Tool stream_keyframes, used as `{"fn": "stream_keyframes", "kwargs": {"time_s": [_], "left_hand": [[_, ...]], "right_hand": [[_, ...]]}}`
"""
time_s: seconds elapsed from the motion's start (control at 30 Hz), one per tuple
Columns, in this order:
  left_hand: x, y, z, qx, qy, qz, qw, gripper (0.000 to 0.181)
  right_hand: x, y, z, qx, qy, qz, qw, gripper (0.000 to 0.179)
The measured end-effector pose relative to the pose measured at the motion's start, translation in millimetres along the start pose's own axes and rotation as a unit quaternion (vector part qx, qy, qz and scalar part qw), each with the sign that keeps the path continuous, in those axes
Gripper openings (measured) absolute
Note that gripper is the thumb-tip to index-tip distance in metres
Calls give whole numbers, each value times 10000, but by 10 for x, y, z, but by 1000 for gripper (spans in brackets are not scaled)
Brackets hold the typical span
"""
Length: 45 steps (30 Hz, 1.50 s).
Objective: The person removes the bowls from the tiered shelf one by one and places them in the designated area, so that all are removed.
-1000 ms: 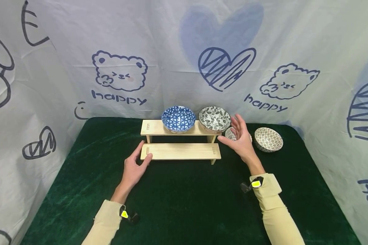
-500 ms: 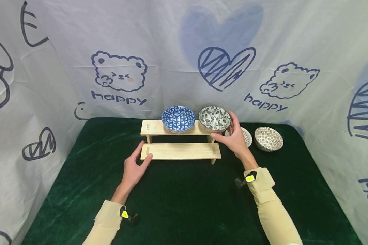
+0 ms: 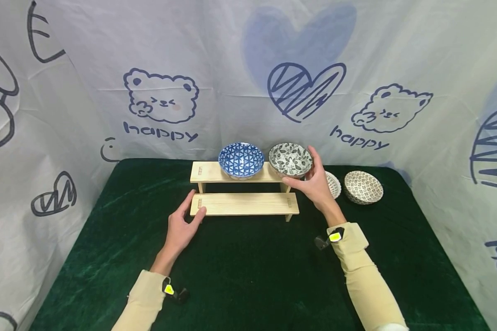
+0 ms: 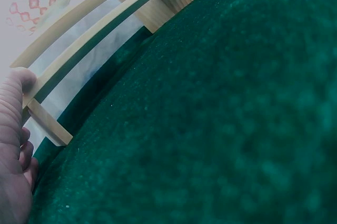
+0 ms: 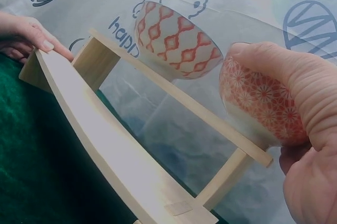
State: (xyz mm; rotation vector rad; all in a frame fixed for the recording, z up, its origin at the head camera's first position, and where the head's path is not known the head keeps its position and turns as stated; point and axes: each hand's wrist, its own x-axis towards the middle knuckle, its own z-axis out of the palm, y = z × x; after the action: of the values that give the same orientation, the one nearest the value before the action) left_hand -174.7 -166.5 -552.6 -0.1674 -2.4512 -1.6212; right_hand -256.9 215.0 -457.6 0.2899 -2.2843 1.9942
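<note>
A two-step wooden shelf (image 3: 244, 204) stands on the green cloth. My left hand (image 3: 181, 228) holds the left end of its lower step, with the thumb (image 4: 26, 78) at the front edge. On the upper step sit two bowls: a blue-patterned bowl (image 3: 241, 160) in the middle and a grey leaf-patterned bowl (image 3: 290, 158) at the right end. My right hand (image 3: 316, 184) grips that leaf-patterned bowl from its right side, thumb in front and fingers behind. In the right wrist view the bowl's outside (image 5: 260, 90) has reddish flowers, and the thumb lies near its rim.
Right of the shelf, a small white patterned dish (image 3: 333, 185) is partly hidden behind my right hand. Further right a brown-patterned bowl (image 3: 363, 188) rests tilted on the green cloth (image 3: 248, 276). A printed white curtain (image 3: 232, 69) rises close behind the shelf.
My right hand has moved left from beside the leaf-patterned bowl and taken hold of its right side. The left hand stays at the shelf's end; both bowls keep nearly the same place.
</note>
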Motion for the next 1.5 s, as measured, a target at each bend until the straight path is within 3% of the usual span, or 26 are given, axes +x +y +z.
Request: {"fn": "stream_keyframes", "kwargs": {"time_s": [0.57,1.5], "left_hand": [[9,-21,7,0,35,16,10000,68],[7,-24,13,26,20,-24,10000,69]], "right_hand": [[42,-16,14,-128,52,-24,9999,112],[-29,-21,91,350,388,-391,9979,103]]}}
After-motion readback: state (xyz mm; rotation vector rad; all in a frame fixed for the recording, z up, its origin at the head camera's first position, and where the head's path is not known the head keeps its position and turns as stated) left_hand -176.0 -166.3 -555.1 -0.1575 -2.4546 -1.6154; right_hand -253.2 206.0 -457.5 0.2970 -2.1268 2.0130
